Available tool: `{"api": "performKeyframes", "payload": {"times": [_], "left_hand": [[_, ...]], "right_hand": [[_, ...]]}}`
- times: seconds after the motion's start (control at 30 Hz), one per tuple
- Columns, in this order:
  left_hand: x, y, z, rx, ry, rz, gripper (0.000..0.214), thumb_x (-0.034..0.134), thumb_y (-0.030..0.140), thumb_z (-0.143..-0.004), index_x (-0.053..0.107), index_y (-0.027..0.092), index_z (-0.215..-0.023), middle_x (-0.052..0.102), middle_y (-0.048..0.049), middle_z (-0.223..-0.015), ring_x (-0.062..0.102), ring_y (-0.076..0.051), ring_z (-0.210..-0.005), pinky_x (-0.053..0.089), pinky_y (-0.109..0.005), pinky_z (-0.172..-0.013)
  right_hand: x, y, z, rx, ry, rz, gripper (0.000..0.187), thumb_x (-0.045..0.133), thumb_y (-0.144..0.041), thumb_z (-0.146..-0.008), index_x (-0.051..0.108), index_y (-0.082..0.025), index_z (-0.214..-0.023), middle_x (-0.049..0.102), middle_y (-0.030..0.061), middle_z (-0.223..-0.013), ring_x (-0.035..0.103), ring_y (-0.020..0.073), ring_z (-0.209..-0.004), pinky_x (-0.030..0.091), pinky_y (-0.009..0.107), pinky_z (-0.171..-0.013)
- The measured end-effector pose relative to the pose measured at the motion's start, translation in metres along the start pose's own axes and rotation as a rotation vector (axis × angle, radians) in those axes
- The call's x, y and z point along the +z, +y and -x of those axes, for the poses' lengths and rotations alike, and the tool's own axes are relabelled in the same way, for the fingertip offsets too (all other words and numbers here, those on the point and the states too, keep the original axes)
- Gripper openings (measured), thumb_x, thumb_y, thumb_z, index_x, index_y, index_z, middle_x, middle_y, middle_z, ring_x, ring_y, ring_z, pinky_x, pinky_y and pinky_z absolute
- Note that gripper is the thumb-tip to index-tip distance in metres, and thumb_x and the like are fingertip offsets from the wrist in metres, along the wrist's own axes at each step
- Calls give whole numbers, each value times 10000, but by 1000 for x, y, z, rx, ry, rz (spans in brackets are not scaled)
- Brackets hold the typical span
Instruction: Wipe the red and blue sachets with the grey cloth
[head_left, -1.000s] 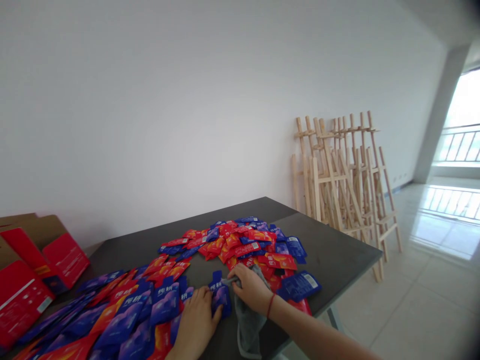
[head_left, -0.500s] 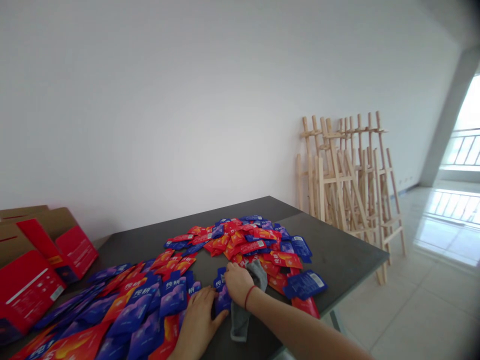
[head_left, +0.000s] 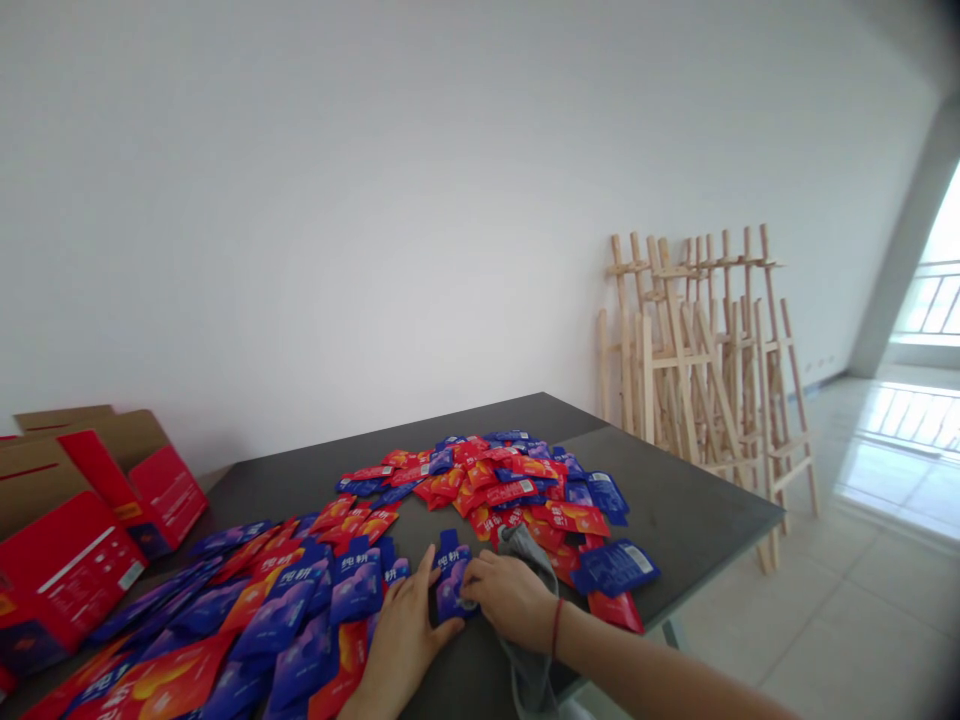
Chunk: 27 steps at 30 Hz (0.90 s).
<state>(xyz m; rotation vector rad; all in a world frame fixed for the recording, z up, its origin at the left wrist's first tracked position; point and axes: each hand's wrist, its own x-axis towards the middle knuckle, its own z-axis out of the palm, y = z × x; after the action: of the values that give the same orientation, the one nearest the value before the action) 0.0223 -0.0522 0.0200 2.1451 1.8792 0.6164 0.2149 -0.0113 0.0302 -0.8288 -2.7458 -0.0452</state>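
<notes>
A blue-purple pouch [head_left: 450,577] with white lettering lies flat on the dark table. My left hand [head_left: 405,635] rests beside its left edge, fingers stretched out and the thumb spread near the pouch's lower edge. My right hand [head_left: 516,598] is closed, with its fingertips on the pouch's right side. A grey cloth [head_left: 534,675] is bunched in this hand; part shows above the knuckles and a long end trails below the wrist. What lies under the right palm is hidden.
Red and blue pouches are heaped on the table [head_left: 637,500] beyond my hands [head_left: 480,475]. More pouches [head_left: 292,610] overlap in rows at the left. Open red cartons [head_left: 71,560] stand far left. Wooden easels [head_left: 697,370] lean against the wall behind the table's right edge.
My right hand has drawn slightly right and down, and more of the blue pouch shows. The cloth's loose end has shifted right and hangs lower. My left hand stays beside the pouch.
</notes>
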Motion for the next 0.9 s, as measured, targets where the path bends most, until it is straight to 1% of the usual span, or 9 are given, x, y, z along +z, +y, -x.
{"api": "performKeyframes", "payload": {"times": [0.07, 0.13, 0.27, 0.37, 0.47, 0.57, 0.7, 0.8, 0.9], "left_hand": [[-1, 1, 0, -8, 0, 19, 919, 649, 281, -678, 229, 140, -1483, 631, -113, -1305, 486, -279, -1308, 319, -448, -1106], [-1, 0, -1, -8, 3, 27, 923, 648, 280, -678, 223, 131, -1484, 631, -120, -1304, 480, -281, -1314, 309, -449, -1111], [1, -4, -1, 24, 6, 32, 924, 641, 249, -671, 215, 136, -1483, 624, -122, -1311, 503, -276, -1290, 317, -452, -1106], [2, -5, -2, 38, 15, 39, 924, 635, 244, -670, 209, 138, -1483, 630, -126, -1299, 526, -276, -1263, 329, -462, -1093], [2, -5, -2, 16, 10, 31, 925, 642, 245, -653, 232, 160, -1478, 632, -121, -1295, 531, -286, -1260, 343, -474, -1082], [2, -3, -2, 13, 0, 28, 924, 651, 244, -646, 249, 168, -1475, 623, -122, -1311, 529, -288, -1263, 347, -466, -1085], [3, -2, 0, 14, 7, 36, 914, 657, 245, -652, 262, 163, -1472, 629, -114, -1305, 535, -285, -1256, 355, -446, -1082], [2, -1, 0, 8, 10, 29, 881, 662, 245, -658, 300, 163, -1457, 639, -112, -1291, 547, -287, -1241, 364, -442, -1077], [1, 0, 0, 7, -1, 22, 853, 665, 248, -667, 328, 155, -1445, 634, -120, -1299, 539, -287, -1250, 357, -443, -1085]], "right_hand": [[1, 1, -15, 104, 1, 55, 176, 535, -152, -894, 685, -150, -986, 644, 86, -1028, 540, 231, -969, 465, 330, -760], [4, 0, -32, 143, -2, 106, 164, 529, -155, -905, 685, -132, -949, 639, 101, -990, 544, 236, -941, 469, 334, -720], [13, -5, -49, 28, -1, 175, 165, 527, -171, -912, 685, -125, -893, 636, 110, -965, 532, 251, -948, 459, 344, -679], [12, -6, -42, -108, -1, 164, 150, 564, -229, -912, 693, -154, -917, 647, 87, -991, 525, 238, -966, 449, 346, -729], [7, -3, -27, -232, -9, 88, 154, 571, -281, -928, 701, -217, -979, 656, 43, -1078, 519, 208, -1019, 428, 331, -800], [3, 4, -15, -275, -47, 1, 174, 557, -245, -935, 699, -254, -1034, 646, 6, -1160, 514, 184, -1075, 413, 305, -849], [1, 11, -20, -168, -57, 19, 217, 542, -218, -933, 689, -249, -1090, 642, 31, -1149, 516, 208, -1074, 425, 312, -867], [3, 11, -36, -9, -51, 91, 198, 535, -229, -932, 701, -208, -1038, 646, 71, -1053, 532, 232, -1011, 461, 314, -790], [7, 9, -55, 134, -55, 139, 195, 520, -185, -926, 709, -160, -969, 639, 98, -987, 542, 245, -986, 482, 312, -729]]}}
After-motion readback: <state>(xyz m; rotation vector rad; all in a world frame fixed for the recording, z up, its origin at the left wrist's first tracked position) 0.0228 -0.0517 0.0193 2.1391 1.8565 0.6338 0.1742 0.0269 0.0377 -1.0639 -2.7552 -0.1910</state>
